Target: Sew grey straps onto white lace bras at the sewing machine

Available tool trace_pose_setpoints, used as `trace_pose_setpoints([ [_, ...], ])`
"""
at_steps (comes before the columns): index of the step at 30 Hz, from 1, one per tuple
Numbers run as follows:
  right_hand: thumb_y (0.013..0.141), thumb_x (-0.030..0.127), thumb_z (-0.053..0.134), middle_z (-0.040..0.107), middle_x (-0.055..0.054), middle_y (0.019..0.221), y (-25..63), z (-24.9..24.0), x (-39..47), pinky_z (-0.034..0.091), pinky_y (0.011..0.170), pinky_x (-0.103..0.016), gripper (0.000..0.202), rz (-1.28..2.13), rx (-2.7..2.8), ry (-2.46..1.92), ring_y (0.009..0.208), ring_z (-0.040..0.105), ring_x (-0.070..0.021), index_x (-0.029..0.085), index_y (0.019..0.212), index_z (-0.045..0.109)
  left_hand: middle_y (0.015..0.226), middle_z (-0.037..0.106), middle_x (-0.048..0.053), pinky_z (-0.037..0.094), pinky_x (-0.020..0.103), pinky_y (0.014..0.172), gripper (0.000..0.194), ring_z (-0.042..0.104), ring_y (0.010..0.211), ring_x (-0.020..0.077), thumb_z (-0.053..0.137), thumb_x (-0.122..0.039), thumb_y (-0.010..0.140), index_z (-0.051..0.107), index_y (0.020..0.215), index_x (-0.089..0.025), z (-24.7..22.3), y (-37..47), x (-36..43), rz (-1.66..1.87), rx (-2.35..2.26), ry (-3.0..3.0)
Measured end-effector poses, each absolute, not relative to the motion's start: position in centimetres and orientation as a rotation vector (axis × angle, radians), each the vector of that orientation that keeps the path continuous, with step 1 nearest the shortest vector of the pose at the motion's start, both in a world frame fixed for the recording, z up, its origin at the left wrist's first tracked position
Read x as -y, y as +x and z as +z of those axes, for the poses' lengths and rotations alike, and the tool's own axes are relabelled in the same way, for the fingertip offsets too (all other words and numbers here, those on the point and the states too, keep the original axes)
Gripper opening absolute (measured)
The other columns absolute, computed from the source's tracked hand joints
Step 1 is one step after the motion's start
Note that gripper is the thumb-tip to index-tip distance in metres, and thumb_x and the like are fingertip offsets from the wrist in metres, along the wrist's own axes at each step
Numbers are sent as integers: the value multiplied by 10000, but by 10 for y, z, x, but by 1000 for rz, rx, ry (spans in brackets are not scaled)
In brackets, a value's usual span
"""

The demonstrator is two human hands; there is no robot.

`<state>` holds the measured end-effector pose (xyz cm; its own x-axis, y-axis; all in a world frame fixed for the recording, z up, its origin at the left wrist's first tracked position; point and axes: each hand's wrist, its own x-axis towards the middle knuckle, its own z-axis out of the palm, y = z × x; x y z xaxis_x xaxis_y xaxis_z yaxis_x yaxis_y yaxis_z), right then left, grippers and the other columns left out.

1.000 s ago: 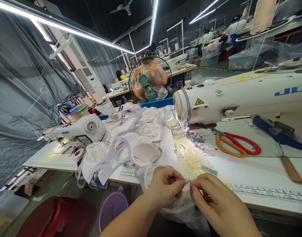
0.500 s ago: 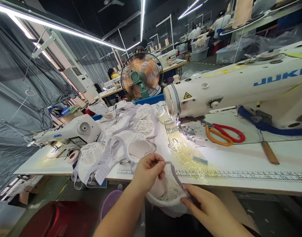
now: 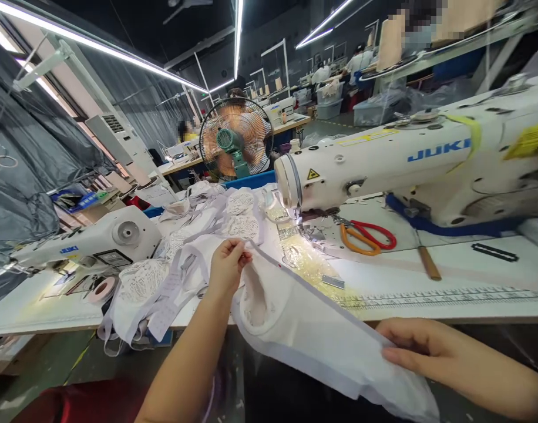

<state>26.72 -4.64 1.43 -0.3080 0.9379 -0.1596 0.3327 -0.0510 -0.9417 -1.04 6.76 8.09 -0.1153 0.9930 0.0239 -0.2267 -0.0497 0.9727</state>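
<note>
Stretched between my hands is a white bra [image 3: 313, 317] with pale lilac edging, its hollow cup facing up near my left side. My left hand [image 3: 229, 262] pinches the top corner of that cup, over the table's front part. Lower and to the right, my right hand [image 3: 421, 346] grips the band between thumb and fingers; the band's end hangs below it. Behind my left hand lies a pile of similar white bras [image 3: 145, 282] with lace cups. The needle end of the large sewing machine [image 3: 291, 182] stands beyond the held bra, its lamp lit.
Scissors [image 3: 361, 238] with red and orange handles, a wooden-handled tool [image 3: 429, 263] and a small metal bar [image 3: 333, 282] lie on the table. A ruler strip [image 3: 410, 298] runs along its front. A second machine [image 3: 97, 235] stands left, a fan [image 3: 236, 141] behind.
My right hand has moved right, drawing the bra out into a long stretch. My left hand keeps its pinch on the edge, and the view has swung to the right.
</note>
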Motion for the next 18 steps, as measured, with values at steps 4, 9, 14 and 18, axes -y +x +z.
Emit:
trace_pose_setpoints([
  [4, 756, 358, 574, 630, -13, 718, 293, 30, 47, 433, 610, -269, 168, 1454, 1843, -1427, 684, 564, -190, 225, 703, 662, 567, 525, -63, 467, 172, 517, 304, 537, 493, 48, 770, -270, 537, 543, 691, -139, 77, 0, -76, 1369, -1058, 1010],
  [9, 725, 277, 605, 626, -21, 1059, 302, 48, 49, 424, 820, -318, 101, 1276, 1920, -1357, 960, 566, -234, 232, 636, 626, 568, 546, -56, 476, 171, 528, 326, 551, 503, 53, 787, -277, 524, 547, 696, -139, 79, 7, -79, 1391, -1024, 1015],
  [14, 810, 564, 450, 557, -15, 737, 279, 60, 50, 390, 640, -267, 418, 1452, 2058, -930, 696, 519, -169, 198, 712, 627, 569, 557, -51, 466, 163, 510, 318, 548, 495, 57, 780, -279, 528, 555, 709, -147, 109, -21, -64, 1564, -1046, 1113],
  [18, 800, 602, 408, 348, 52, 568, 220, 68, 43, 268, 478, -212, 469, 1475, 2223, -503, 521, 362, -90, 194, 569, 382, 571, 542, -49, 443, 182, 472, 217, 523, 461, 64, 685, -290, 648, 526, 725, -164, 160, -50, -60, 1779, -1146, 1496],
])
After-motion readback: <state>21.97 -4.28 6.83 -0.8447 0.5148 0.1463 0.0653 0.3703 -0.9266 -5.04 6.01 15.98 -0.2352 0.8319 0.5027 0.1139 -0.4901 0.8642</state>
